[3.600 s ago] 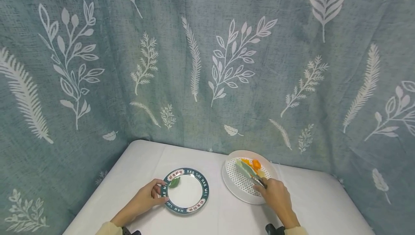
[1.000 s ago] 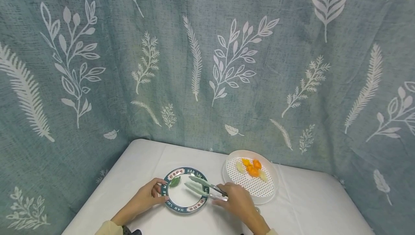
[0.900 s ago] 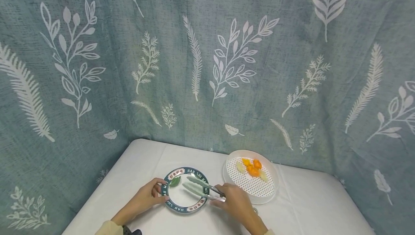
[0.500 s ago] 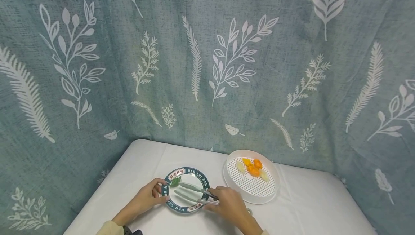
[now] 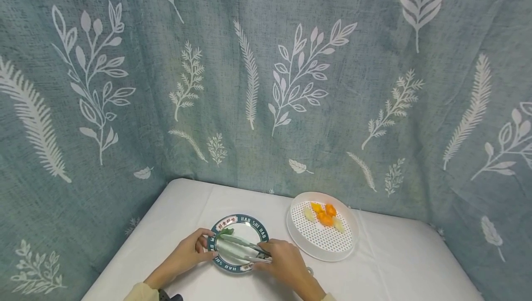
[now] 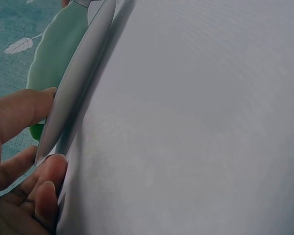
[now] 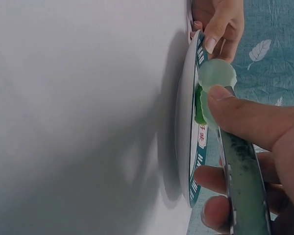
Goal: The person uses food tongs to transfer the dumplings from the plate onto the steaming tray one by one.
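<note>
My left hand (image 5: 187, 255) pinches the left rim of a round white plate (image 5: 251, 225) with a dark green patterned border, thumb on top and fingers beneath in the left wrist view. A green leafy piece (image 5: 227, 231) lies at the plate's upper left. My right hand (image 5: 284, 261) grips tongs (image 7: 245, 186) with pale green scalloped tips and metal handles. The tongs reach over the plate, their two arms apart. One tip partly covers the leafy piece, which also shows as a green patch (image 7: 200, 115) beside the tips in the right wrist view.
A white round basket (image 5: 322, 255) with a perforated floor stands right of the plate. Orange and yellow pieces (image 5: 324, 219) and pale pieces (image 5: 308, 214) lie in it. A white cloth (image 5: 399, 255) covers the table, and a patterned teal curtain (image 5: 266, 162) hangs behind.
My right hand has carried the tongs left, from over the basket to over the plate, and their tips have reached the leafy piece. The left hand stays at the rim.
</note>
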`<state>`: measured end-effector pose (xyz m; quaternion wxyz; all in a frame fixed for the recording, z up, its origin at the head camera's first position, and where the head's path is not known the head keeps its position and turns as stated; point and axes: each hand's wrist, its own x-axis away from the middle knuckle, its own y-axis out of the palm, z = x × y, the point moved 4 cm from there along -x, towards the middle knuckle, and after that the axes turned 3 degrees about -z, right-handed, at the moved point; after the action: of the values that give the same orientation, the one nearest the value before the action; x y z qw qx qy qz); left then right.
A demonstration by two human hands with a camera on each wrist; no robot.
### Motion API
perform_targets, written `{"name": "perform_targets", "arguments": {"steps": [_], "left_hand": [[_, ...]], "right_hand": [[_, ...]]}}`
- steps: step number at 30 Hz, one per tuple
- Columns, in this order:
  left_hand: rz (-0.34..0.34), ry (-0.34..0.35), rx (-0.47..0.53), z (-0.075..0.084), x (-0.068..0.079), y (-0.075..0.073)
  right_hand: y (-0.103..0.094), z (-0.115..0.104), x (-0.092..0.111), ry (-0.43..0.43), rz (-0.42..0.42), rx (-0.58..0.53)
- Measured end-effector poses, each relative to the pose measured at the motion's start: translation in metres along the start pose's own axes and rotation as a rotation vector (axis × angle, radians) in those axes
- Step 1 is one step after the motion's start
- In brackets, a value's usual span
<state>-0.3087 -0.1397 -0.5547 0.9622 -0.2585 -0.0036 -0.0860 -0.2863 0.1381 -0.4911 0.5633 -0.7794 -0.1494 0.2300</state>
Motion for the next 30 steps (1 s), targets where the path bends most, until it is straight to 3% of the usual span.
{"name": "perform_targets", "arguments": {"steps": [7, 15, 22, 30], "left_hand": [[-0.010, 0.021, 0.011, 0.000, -0.001, 0.000], [0.021, -0.007, -0.019, 0.002, -0.002, -0.002], [0.023, -0.019, -0.012, 0.001, -0.001, -0.002], [0.009, -0.003, 0.011, 0.000, 0.001, -0.001]], "right_hand": [[-0.007, 0.000, 0.001, -0.022, 0.006, 0.005], [-0.022, 0.018, -0.001, -0.041, 0.066, 0.005], [-0.017, 0.030, -0.006, -0.027, 0.001, 0.056], [-0.010, 0.031, -0.014, -0.085, 0.025, 0.115]]}}
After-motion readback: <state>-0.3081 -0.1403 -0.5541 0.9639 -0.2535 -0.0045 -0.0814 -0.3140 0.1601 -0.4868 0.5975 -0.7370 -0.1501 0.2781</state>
